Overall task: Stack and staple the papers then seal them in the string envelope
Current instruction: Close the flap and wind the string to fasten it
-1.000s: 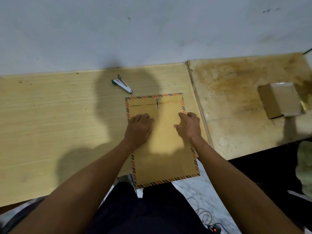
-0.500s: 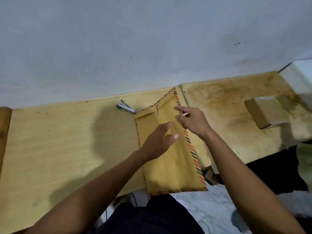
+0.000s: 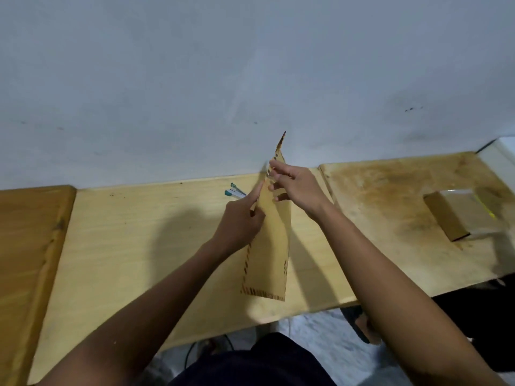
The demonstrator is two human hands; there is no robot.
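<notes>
String envelope (image 3: pixel 269 240) held upright above the counter (image 3: pixel 139 246), stapler (image 3: pixel 234 192) at its 10 o'clock; left hand (image 3: pixel 239 224) pinches one edge, right hand (image 3: pixel 295 188) pinches the top: keep the flap facing you and wind the string taut.

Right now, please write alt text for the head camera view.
Both hands, left hand and right hand, hold a brown string envelope upright over a wooden table. A stapler lies behind it.
</notes>
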